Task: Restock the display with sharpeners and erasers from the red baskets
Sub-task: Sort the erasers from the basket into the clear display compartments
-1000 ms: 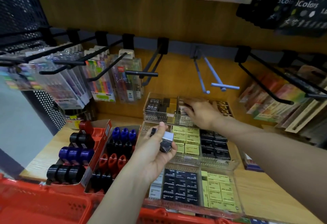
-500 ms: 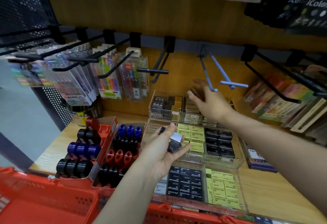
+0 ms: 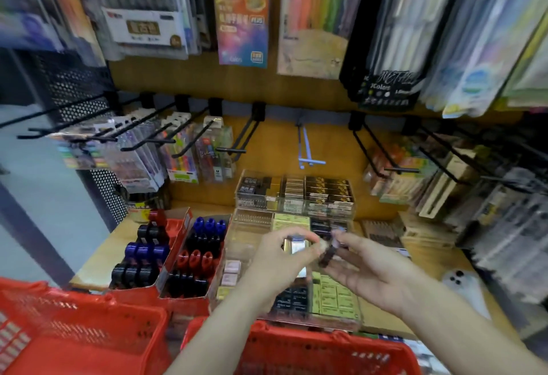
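Observation:
My left hand (image 3: pixel 274 259) grips a small stack of boxed erasers (image 3: pixel 295 245) above the clear display trays (image 3: pixel 335 309). My right hand (image 3: pixel 366 268) sits just to its right, thumb and fingers pinching a dark eraser (image 3: pixel 327 256) at the edge of the stack. The trays hold rows of yellow and black erasers. Cardboard boxes of blue, red and black sharpeners (image 3: pixel 194 259) stand to the left. Two red baskets (image 3: pixel 89 339) (image 3: pixel 311 351) sit at the near edge. The frame is blurred.
Black peg hooks (image 3: pixel 154 137) with pen packs jut out above the shelf on the left, with more hooks on the right (image 3: pixel 379 155). Marker packs hang overhead. A white phone (image 3: pixel 458 282) lies on the wooden shelf at the right.
My right hand has come back from the rear tray to the left hand and now pinches an eraser from the stack. The view has tilted up, showing the upper hanging packs.

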A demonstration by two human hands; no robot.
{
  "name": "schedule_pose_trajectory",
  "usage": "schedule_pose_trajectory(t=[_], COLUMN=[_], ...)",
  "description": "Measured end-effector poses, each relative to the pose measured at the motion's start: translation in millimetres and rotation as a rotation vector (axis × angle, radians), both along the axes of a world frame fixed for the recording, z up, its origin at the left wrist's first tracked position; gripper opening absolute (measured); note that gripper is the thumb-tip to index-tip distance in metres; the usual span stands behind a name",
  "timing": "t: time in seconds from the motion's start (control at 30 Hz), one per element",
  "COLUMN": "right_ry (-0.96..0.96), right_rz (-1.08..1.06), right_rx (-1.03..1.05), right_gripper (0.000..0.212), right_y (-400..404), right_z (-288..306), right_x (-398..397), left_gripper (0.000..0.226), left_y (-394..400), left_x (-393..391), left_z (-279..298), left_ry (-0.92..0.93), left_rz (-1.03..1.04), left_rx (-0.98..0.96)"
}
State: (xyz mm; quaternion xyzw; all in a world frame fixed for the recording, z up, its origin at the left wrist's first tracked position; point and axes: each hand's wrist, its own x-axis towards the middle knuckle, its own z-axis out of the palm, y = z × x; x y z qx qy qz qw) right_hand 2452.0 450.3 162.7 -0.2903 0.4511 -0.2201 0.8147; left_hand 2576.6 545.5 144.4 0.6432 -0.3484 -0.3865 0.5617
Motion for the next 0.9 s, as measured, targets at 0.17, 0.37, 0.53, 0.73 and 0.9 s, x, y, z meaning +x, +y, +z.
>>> schedule_pose_trajectory(t=[0.17,0.37,0.53,0.73,0.9], right_ry=[-0.081,-0.164,-0.024,0.202,0.351], right_rz=[-0.043,-0.011,0.122,0.503,0.489], right_rx=[0.094,0.11,-0.111,-0.951,-1.47], right_gripper=[0.014,0.004,0.021,0.074,0.078], right_y=[8,16,11,-2,-2], right_z=[13,19,18,13,4], right_x=[-11,-7,-11,-24,-20], left_gripper=[0.025,0.009,0.01,0.046,0.045], left_y=[5,5,5,8,10], left_x=[-17,-22,-4,13,22], left_z=[1,-9,-6,-3,2], left_ry=[-0.463,-0.746,-0.063,0.7,0.571], left_rz=[-0.045,0.173,0.098,0.02,-0.055], left_rx=[-0.022,-0.163,-0.036,0.08,0.104])
